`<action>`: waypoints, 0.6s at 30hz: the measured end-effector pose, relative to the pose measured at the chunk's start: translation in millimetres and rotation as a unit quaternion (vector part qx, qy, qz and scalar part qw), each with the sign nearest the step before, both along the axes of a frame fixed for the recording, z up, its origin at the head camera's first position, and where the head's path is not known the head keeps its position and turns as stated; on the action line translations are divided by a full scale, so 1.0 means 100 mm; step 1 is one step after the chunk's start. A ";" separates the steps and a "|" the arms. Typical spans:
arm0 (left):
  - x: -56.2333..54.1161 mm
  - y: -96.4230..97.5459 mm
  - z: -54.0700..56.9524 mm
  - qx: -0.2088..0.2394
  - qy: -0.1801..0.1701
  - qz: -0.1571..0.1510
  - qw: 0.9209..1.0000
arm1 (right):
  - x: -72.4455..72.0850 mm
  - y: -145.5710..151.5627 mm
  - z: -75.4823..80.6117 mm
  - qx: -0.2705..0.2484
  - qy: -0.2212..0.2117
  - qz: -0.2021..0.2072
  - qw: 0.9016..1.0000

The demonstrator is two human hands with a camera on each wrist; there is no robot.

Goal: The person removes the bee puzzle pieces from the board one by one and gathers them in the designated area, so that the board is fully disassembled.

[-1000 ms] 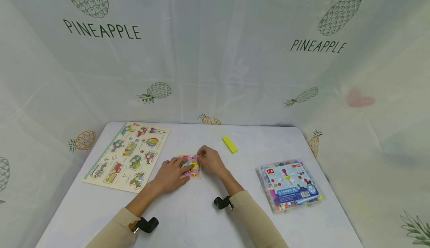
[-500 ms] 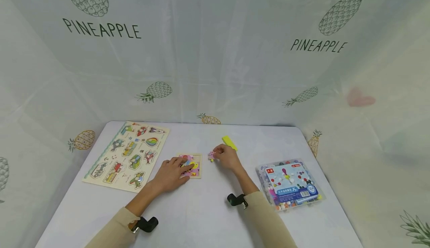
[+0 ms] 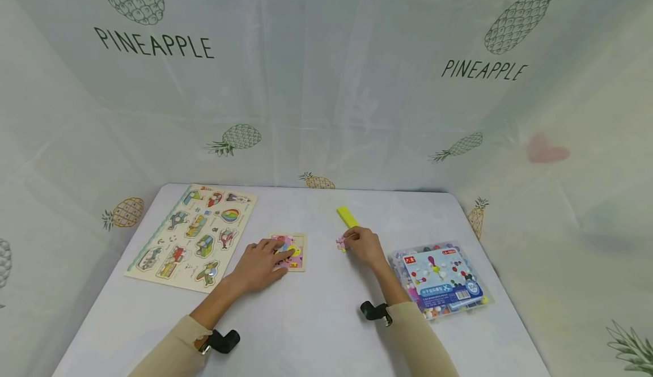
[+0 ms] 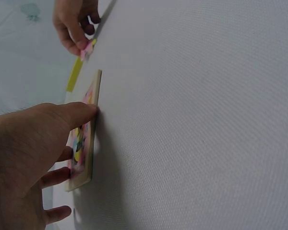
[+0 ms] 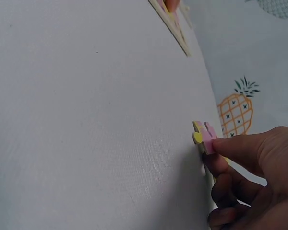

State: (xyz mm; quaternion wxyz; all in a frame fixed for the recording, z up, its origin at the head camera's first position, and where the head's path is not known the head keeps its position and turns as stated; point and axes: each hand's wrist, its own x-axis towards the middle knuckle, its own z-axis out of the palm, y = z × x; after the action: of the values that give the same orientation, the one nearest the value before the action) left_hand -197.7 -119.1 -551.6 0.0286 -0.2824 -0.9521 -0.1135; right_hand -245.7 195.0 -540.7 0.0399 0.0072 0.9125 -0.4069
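My left hand [image 3: 262, 266] rests with spread fingers on a small square jigsaw puzzle [image 3: 298, 262] in a pale wooden frame, its pink and yellow picture partly hidden by the fingers. In the left wrist view the thumb touches the near edge of the frame. To the right, my right hand [image 3: 364, 245] pinches a pink and yellow jigsaw piece [image 5: 207, 136] between thumb and forefinger, low over the table. The piece has a rounded knob on one side. A yellow block [image 3: 347, 216] lies just behind the right hand, which overlaps its near end in the head view.
A large wooden board with vehicle pictures [image 3: 173, 235] lies at the left of the white table [image 3: 306, 320]. At the right is a clear plastic box [image 3: 441, 280] of coloured pieces with a blue label. A pineapple-print curtain [image 3: 326, 82] hangs behind the table.
My right hand has lifted the jigsaw piece away from the puzzle's upper right corner and carried it right, to near the yellow block. The left hand has stayed on the puzzle.
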 end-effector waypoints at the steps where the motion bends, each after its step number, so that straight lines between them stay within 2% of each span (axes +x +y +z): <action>1: 0.00 0.00 0.00 0.000 0.002 -0.001 1.000 | 0.00 0.00 -0.01 0.002 0.000 -0.003 1.000; 11: 0.00 -0.01 -0.01 0.003 0.003 -0.003 1.000 | -0.01 0.01 -0.05 0.020 0.006 -0.014 1.000; 18: 0.00 -0.01 -0.02 0.004 0.003 -0.002 1.000 | 0.00 0.02 -0.06 0.030 0.028 0.000 0.999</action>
State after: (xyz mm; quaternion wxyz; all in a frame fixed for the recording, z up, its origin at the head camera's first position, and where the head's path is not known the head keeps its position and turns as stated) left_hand -197.5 -120.3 -553.4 0.0326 -0.2849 -0.9509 -0.1167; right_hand -245.6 196.8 -547.1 0.0143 -0.0035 0.9252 -0.3792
